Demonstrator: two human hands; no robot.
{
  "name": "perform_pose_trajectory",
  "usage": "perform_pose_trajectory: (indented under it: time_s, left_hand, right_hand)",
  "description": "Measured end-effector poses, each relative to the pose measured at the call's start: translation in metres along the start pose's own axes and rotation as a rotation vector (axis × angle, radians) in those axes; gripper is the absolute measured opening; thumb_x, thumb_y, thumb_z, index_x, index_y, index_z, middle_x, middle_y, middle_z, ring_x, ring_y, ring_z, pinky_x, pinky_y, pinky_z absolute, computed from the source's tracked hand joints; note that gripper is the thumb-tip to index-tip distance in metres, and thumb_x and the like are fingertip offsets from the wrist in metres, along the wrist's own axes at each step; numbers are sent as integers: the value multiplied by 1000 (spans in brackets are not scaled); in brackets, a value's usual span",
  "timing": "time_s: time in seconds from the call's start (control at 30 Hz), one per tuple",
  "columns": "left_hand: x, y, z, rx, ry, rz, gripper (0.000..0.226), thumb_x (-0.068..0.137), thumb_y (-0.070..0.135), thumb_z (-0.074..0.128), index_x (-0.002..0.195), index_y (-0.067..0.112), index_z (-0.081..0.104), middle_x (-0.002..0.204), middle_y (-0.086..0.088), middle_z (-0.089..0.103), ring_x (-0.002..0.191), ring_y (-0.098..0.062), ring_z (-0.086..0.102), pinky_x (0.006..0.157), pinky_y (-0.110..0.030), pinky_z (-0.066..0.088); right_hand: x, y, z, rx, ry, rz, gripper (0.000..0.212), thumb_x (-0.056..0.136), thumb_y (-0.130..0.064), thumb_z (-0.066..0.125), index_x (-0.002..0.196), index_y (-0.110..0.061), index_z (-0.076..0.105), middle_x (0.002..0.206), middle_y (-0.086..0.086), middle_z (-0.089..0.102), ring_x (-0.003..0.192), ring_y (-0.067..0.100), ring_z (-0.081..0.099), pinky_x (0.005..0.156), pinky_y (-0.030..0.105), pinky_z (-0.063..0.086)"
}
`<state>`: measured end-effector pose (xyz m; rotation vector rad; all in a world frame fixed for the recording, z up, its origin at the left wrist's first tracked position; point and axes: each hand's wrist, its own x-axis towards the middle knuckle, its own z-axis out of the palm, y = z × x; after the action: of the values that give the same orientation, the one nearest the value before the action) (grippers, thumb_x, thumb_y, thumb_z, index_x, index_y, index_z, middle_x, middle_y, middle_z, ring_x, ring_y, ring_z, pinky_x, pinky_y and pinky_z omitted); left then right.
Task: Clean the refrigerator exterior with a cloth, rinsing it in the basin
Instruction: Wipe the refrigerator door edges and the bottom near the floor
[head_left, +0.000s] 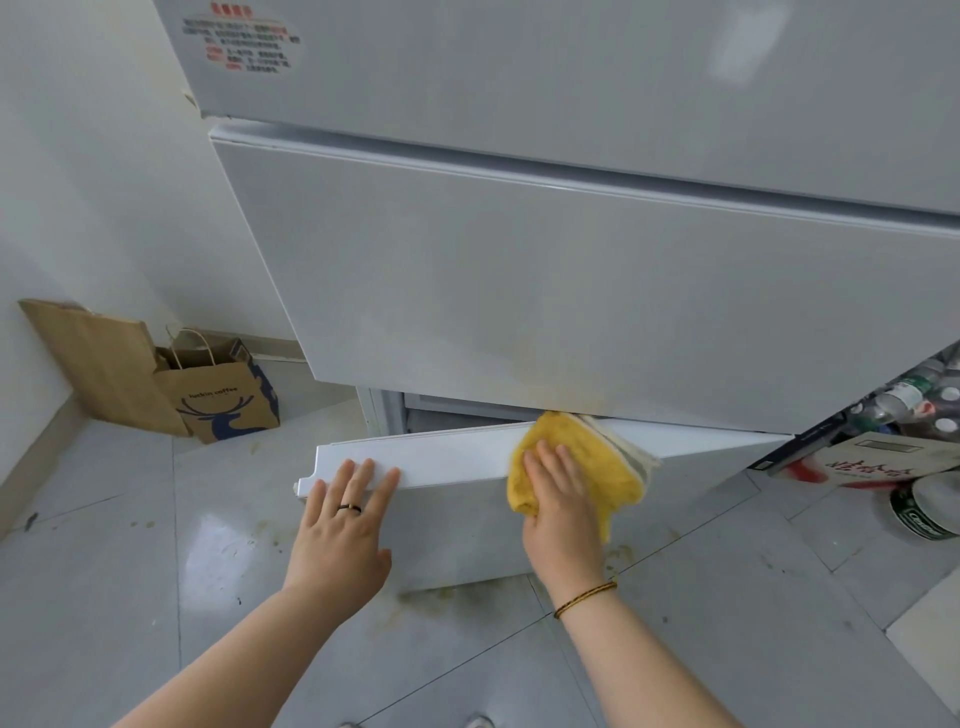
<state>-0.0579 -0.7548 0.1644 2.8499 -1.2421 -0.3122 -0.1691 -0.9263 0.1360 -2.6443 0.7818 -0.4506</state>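
A white refrigerator (571, 270) fills the upper view, with yellowish stains near the bottom of its middle door. Its lowest drawer front (447, 457) is pulled out at an angle. My right hand (558, 499) presses a yellow cloth (587, 457) onto the top edge and front of that drawer. My left hand (345, 525), wearing a dark ring, rests flat with spread fingers on the drawer's left end. No basin is in view.
Two brown paper bags (208, 395) lean in the left corner by the wall. At the right are plastic bottles (914, 395), a box (883, 457) and a round tub (930, 509). The grey tile floor (156, 571) shows yellowish splatter under the drawer.
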Motion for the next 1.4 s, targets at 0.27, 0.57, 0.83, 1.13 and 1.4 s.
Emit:
perform_pose_trajectory:
  time_s: [0.27,0.57,0.83,1.13,1.4]
  left_hand:
    - [-20,-44,27,7,154,141,96,44,28,83,127,8,40,127,-13,52,137,-27,15,112,-28,-4]
    - [-3,-55,27,155,110,102,112,23,28,89,123,2,44,115,-11,65,117,-23,42,109,-31,3]
    - [28,-46,10,42,23,-5,67,94,18,27,121,13,-35,129,7,-36,119,-9,-36,72,-24,-46]
    - [61,-59,10,95,206,8,87,69,5,50,144,7,6,152,-10,10,130,-19,-40,104,-29,-31]
    - [47,-40,9,-568,338,-241,71,90,9,48,145,8,3,155,-8,0,143,-21,0,114,-28,-3]
  right_hand:
    - [4,-50,15,-40,-82,-191,71,30,-4,91,98,-12,71,108,4,69,102,27,65,74,50,51]
    - [5,-38,12,11,-81,-200,50,53,-2,61,103,-7,69,110,9,68,104,34,63,87,52,36]
    - [-5,-18,-14,347,-41,271,40,88,3,46,125,-8,54,131,-6,47,132,14,34,102,13,22]
    - [9,-38,-33,663,77,642,46,89,6,39,128,-15,53,97,19,63,93,42,55,56,27,42]
    - [13,-37,-34,734,98,707,43,88,8,40,124,-9,56,92,5,58,65,5,49,51,10,38]
